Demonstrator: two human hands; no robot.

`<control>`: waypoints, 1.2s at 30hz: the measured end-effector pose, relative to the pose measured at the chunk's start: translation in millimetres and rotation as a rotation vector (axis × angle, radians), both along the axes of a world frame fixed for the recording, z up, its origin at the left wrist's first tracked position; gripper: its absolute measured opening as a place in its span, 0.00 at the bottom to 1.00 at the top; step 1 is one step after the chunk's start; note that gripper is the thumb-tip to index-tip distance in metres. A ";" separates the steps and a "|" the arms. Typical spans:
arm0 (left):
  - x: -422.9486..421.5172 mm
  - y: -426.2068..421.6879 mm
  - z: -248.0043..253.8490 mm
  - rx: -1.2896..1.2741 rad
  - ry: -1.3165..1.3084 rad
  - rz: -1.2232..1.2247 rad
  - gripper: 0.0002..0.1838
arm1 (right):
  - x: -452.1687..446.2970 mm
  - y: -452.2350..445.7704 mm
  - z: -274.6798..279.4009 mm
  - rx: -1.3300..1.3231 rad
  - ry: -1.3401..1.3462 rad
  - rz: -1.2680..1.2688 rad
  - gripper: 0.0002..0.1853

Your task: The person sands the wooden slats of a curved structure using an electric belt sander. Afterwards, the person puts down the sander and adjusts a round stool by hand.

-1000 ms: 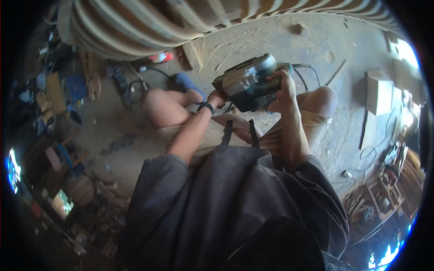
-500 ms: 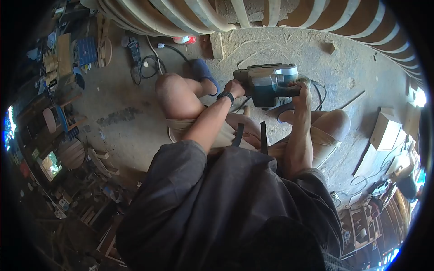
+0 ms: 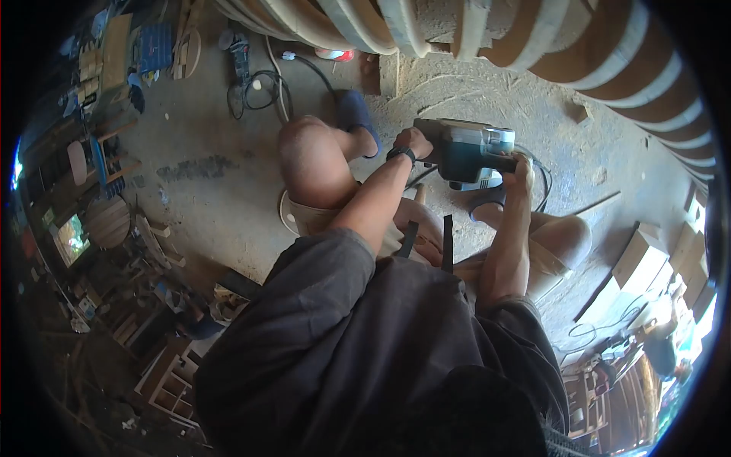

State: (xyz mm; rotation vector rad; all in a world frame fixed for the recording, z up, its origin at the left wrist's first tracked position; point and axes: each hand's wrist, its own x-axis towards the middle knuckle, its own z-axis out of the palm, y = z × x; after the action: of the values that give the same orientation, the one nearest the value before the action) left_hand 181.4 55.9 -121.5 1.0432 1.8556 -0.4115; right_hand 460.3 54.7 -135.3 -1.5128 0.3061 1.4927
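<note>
A teal and silver power tool (image 3: 468,148) with a dark cord is held up in front of my knees, above the concrete floor. My left hand (image 3: 413,142), with a dark watch on its wrist, is closed round the tool's left end. At the other end, my right hand (image 3: 519,171) grips the dark rear handle. The tool's cord (image 3: 545,179) loops down on the right side. Under the tool, part of my right foot in a sandal (image 3: 487,206) shows.
Curved slatted wood (image 3: 533,34) spans the top. A corded grinder (image 3: 241,65) lies at upper left, near a blue slipper (image 3: 355,114). Wooden pieces and a round board (image 3: 108,221) are at left. A white box (image 3: 641,255) and a thin stick (image 3: 600,203) are at right.
The view has shifted, so the slatted wood and floor objects sit differently. The tool, still in both hands, has turned from tilted to nearly level.
</note>
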 end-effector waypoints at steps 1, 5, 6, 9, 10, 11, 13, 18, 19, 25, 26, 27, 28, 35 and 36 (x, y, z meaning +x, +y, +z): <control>-2.7 5.8 -1.9 0.026 0.024 -0.012 0.23 | 6.3 3.4 -23.5 -0.003 0.007 0.016 0.14; -13.6 43.5 12.6 0.097 0.063 0.012 0.23 | 8.1 31.7 -74.9 0.014 0.112 0.100 0.16; -18.0 51.9 8.7 0.118 0.082 0.005 0.22 | -1.9 42.7 -68.8 -0.024 0.141 0.101 0.16; -35.7 68.6 -35.3 0.208 0.140 0.056 0.27 | -27.3 71.3 -76.8 -0.085 0.167 0.078 0.15; -42.8 74.8 -41.8 0.203 0.138 0.059 0.27 | -32.5 79.7 -91.0 -0.059 0.240 0.085 0.15; -50.8 76.2 -47.4 0.320 0.158 0.126 0.29 | -34.4 84.4 -103.4 -0.037 0.310 0.089 0.15; -61.3 80.0 -62.4 0.437 0.171 0.192 0.31 | -52.1 102.8 -108.0 -0.072 0.219 0.158 0.14; -85.8 88.2 -68.4 0.643 0.158 0.314 0.29 | -80.6 125.7 -152.0 0.030 0.192 0.253 0.18; -90.7 94.2 -57.0 0.381 0.027 0.347 0.30 | -94.1 133.2 -139.4 0.035 0.193 0.254 0.18; -93.2 80.8 -101.2 0.631 0.211 0.260 0.27 | -103.9 136.3 -132.5 0.367 0.239 0.454 0.21; -90.0 80.1 -88.4 0.612 0.207 0.276 0.27 | -105.0 135.2 -134.9 0.428 0.144 0.527 0.22; -88.6 83.5 -80.0 0.590 0.200 0.286 0.27 | -105.3 133.8 -140.2 0.485 0.046 0.592 0.23; -89.5 78.5 -92.3 0.697 0.174 0.296 0.28 | -109.5 133.9 -121.7 0.419 0.248 0.374 0.24; -97.4 84.8 -85.0 0.522 0.145 0.256 0.31 | -97.4 107.9 -277.1 0.092 0.059 0.252 0.12; -97.1 85.3 -86.7 0.501 0.168 0.286 0.30 | -101.7 116.8 -210.4 0.185 0.213 0.187 0.17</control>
State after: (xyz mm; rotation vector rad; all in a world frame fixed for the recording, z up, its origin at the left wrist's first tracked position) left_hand 84.3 141.2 -208.2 1.0638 2.2859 0.1513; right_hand 358.5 171.5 -345.7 -1.2654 0.1482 1.7838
